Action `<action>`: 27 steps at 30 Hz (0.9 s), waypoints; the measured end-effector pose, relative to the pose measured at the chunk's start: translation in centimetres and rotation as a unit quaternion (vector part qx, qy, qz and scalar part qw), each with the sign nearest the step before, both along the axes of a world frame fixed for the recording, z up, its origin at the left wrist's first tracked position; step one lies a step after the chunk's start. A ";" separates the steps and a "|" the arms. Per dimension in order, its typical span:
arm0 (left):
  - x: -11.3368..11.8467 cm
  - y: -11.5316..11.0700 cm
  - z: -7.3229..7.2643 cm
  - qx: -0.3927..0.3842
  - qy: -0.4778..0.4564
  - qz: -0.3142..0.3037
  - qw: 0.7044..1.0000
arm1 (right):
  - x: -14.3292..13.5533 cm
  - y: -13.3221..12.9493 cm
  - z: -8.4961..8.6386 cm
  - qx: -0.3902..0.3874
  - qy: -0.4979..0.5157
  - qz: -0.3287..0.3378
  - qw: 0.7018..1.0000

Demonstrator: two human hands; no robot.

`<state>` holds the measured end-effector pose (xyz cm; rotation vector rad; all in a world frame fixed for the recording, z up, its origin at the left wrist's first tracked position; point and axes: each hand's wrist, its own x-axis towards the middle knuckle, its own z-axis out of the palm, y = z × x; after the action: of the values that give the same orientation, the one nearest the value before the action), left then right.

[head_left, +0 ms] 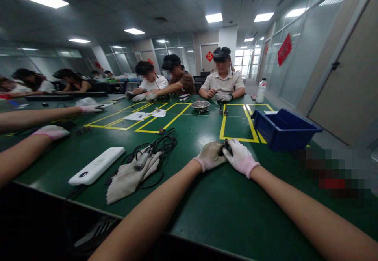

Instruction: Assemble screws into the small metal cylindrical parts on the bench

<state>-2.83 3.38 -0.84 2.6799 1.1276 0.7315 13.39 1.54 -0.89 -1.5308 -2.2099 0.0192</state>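
My left hand point(210, 155), in a soiled white glove with a pink cuff, is closed around one side of a small dark part point(226, 144). From the other side my right hand point(239, 156), in a cleaner white glove, grips the same part. Both hands meet above the green table point(191, 206), just in front of a yellow tape outline. Much of the part is hidden by the gloved fingers. A black cable with a metal cylindrical tool point(143, 159) lies on a grey glove point(132, 178) to the left.
A blue bin point(288, 131) stands right of my hands. A white elongated device point(97, 166) lies left. Farther off are a metal bowl point(200, 105), two small metal parts, white paper and a white bottle point(261, 91). A neighbour's gloved hands reach in from the left; people sit opposite.
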 end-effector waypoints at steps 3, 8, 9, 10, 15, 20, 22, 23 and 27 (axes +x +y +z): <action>0.0 0.0 0.0 -0.003 0.003 0.000 1.000 | 0.0 -0.1 0.1 -0.006 -0.001 0.001 1.000; 0.0 0.0 0.1 0.003 0.003 -0.004 1.000 | 0.1 0.0 0.0 -0.005 0.005 0.007 1.000; 0.0 0.0 0.1 0.002 0.003 -0.004 1.000 | 0.1 0.0 0.0 0.000 0.010 0.008 1.000; -0.1 0.0 0.2 0.000 0.004 -0.004 1.000 | 0.1 0.0 0.0 0.009 0.018 0.007 1.000; -0.1 0.0 0.1 -0.003 0.007 0.000 1.000 | 0.1 -0.1 0.1 0.050 0.047 0.009 0.998; 0.1 0.1 -0.1 -0.030 -0.024 0.011 0.999 | 0.2 0.1 0.1 0.020 0.037 0.013 0.999; 0.0 0.4 0.0 -0.092 -0.052 0.009 0.994 | 0.3 0.2 0.0 0.012 0.044 0.015 0.999; -0.2 0.6 0.1 -0.135 -0.077 0.003 0.988 | 0.3 0.2 0.0 0.010 0.049 0.016 0.999; -0.5 1.2 0.9 -0.256 -0.270 0.011 0.928 | 0.4 0.0 0.1 0.001 0.064 0.048 0.997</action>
<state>-3.34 4.57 0.06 1.8763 1.0168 0.9418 13.79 1.55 -0.80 -1.3807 -2.1792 0.1411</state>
